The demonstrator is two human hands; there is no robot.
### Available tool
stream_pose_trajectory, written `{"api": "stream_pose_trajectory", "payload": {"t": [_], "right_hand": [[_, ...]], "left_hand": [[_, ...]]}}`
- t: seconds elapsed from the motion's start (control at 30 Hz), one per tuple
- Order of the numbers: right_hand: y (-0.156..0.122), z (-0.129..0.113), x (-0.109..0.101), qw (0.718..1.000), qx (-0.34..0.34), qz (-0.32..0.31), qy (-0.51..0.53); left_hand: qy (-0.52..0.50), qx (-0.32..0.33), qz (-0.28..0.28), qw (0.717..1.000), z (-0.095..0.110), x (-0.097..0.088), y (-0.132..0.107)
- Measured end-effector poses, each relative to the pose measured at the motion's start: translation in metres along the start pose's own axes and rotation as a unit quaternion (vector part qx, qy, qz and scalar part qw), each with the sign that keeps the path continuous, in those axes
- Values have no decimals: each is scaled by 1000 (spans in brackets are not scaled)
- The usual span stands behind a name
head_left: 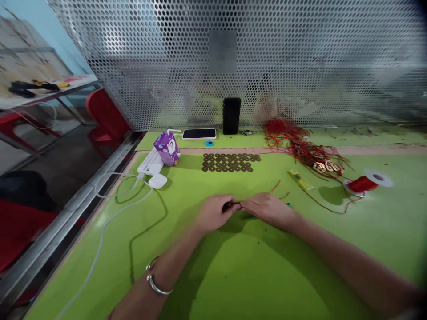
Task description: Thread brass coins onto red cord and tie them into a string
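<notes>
Near the middle of the green table, my left hand [215, 212] is closed in a pinch around a small dark piece [227, 206], mostly hidden by the fingers; it may be one of the coins. Close against it, my right hand [268, 208] pinches what looks like thin red cord, its loose ends [284, 195] showing just past the knuckles. Under the right hand lies a green object [249, 216], largely covered. Beyond both hands, dark round coins with centre holes [227, 163] are laid out in rows.
Right of the hands stand a spool of red cord [362, 183], a yellow packet [300, 180] and a tangle of red cords with gold pieces [313, 153]. A purple carton [167, 149], white power bank [150, 163] and cables are left. Phones [231, 116] are by the perforated metal screen [187, 66].
</notes>
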State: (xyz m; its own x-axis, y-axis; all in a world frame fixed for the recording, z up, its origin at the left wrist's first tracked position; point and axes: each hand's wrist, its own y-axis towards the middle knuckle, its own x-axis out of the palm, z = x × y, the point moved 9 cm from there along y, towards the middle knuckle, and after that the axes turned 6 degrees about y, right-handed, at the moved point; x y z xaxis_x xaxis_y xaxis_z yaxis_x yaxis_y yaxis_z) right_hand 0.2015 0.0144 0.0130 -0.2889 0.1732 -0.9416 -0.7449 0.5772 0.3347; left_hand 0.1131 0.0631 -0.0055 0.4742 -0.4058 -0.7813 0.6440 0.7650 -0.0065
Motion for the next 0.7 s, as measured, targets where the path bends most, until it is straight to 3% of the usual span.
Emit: {"api": "stream_pose_trajectory", "payload": {"t": [0.2,0.37,0.53,0.7], "right_hand": [[-7,1,-18,995,4,98,0],[-29,7,-43,979,80,185,1],[-57,21,-53,965,141,210,72],[-68,27,-54,958,147,217,115]], "left_hand": [[-87,-28,7,996,8,-1,-1],[-145,-27,30,989,33,-2,6],[-157,-13,25,987,56,13,16],[-143,-21,34,989,42,18,13]]}}
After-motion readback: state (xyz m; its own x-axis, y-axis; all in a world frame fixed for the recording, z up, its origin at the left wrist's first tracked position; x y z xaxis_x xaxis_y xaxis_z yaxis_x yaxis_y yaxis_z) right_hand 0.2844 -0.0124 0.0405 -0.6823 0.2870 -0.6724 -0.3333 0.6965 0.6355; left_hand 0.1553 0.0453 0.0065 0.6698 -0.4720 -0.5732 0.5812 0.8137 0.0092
